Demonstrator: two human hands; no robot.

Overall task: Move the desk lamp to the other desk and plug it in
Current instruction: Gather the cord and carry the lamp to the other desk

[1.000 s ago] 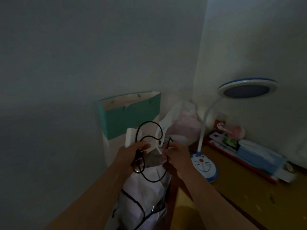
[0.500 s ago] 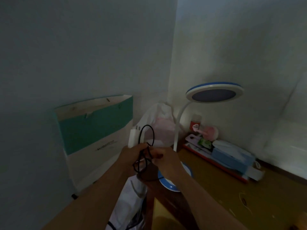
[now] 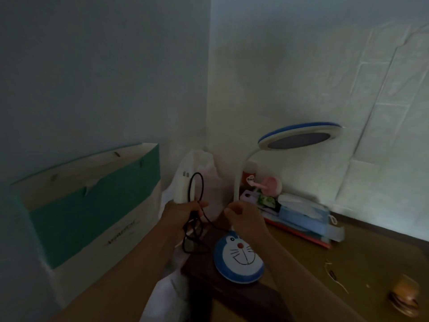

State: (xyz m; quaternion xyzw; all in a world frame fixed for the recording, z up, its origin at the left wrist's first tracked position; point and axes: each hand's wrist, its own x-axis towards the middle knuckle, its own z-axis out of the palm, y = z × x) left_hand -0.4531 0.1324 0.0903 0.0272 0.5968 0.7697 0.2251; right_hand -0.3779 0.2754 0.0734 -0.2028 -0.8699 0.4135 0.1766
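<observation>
The desk lamp stands on the wooden desk (image 3: 362,259) in the corner: a round blue-and-white base with a cartoon cat face (image 3: 239,256), a white bent neck and a round blue-rimmed head (image 3: 299,137). My left hand (image 3: 183,212) grips a white plug adapter (image 3: 182,189) together with loops of the black cord (image 3: 196,219). My right hand (image 3: 243,217) pinches the cord just above the lamp base, fingers closed. The cord runs slack between both hands.
A green-and-white paper bag (image 3: 92,205) leans on the left wall beside the desk. A white plastic bag (image 3: 204,177) fills the corner. Books, a blue pouch and small pink items (image 3: 299,210) lie along the back wall. A small wooden object (image 3: 404,296) sits at the right.
The view has swung left to right, so the lamp now sits nearer the centre. My hands have drawn apart along the cord, and the lamp base is uncovered.
</observation>
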